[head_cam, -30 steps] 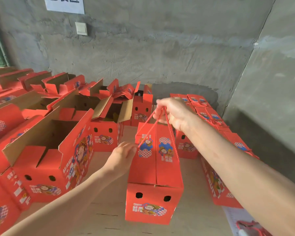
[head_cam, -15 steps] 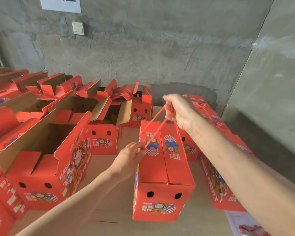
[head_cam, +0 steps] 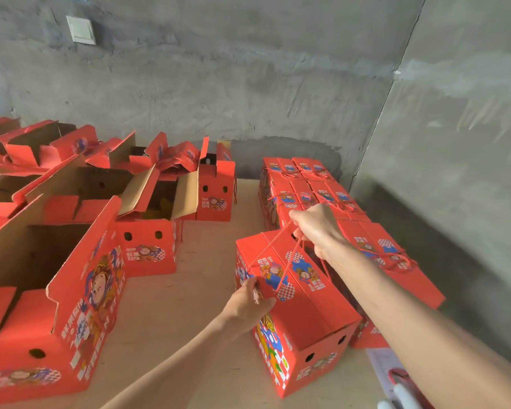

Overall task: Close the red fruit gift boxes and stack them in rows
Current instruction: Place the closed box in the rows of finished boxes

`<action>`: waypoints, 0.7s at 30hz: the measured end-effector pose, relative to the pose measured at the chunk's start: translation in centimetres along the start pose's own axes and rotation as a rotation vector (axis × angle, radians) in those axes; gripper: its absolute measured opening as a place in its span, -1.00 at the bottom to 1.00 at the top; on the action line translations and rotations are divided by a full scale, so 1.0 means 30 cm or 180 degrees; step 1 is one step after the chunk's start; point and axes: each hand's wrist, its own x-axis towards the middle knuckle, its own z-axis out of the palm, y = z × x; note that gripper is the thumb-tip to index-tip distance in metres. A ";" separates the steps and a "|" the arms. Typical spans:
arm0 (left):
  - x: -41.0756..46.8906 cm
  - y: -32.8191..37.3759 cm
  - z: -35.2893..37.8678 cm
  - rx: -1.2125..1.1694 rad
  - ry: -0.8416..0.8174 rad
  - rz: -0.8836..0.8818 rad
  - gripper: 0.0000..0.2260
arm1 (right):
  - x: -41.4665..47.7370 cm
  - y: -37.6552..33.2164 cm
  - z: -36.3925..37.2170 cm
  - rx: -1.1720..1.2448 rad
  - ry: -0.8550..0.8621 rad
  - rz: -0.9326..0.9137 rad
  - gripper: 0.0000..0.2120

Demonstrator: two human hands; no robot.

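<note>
Two hands hold one closed red gift box (head_cam: pixel 304 305), tilted over the tabletop (head_cam: pixel 174 305) just beside the row of closed boxes (head_cam: pixel 313 187): the right hand (head_cam: pixel 316 228) clenches its red rope handle (head_cam: pixel 268 246), the left hand (head_cam: pixel 248 304) pinches its left top edge; open boxes (head_cam: pixel 71 261) stand farther left

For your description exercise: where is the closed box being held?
Head view, right of centre: the closed box is beside the stacked row, right hand gripping its rope, left hand on its left edge.
</note>
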 end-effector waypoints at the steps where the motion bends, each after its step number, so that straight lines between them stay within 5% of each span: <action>1: 0.004 0.005 0.011 -0.0026 -0.0075 -0.0080 -0.57 | -0.001 0.028 -0.016 -0.0333 0.0074 -0.0157 -0.69; 5: 0.014 0.002 0.056 -0.0255 -0.0189 -0.0211 -0.25 | -0.026 0.115 -0.090 -0.2421 -0.0077 -0.0888 -0.70; 6: 0.011 0.001 0.066 -0.0394 -0.0191 -0.0196 -0.23 | -0.037 0.148 -0.093 -0.2613 -0.0311 -0.0879 -0.67; 9: 0.000 -0.006 0.089 -0.1018 -0.0234 -0.0304 -0.20 | -0.096 0.294 -0.052 -0.2722 -0.1530 -0.0481 -0.05; 11: -0.005 0.005 0.095 -0.1486 -0.0355 -0.0386 -0.27 | -0.139 0.391 -0.006 -0.2644 -0.1834 -0.0339 -0.04; 21: 0.005 0.024 0.085 -0.1501 -0.0563 -0.0457 -0.31 | -0.206 0.511 0.059 -0.2854 -0.1364 -0.0302 -0.08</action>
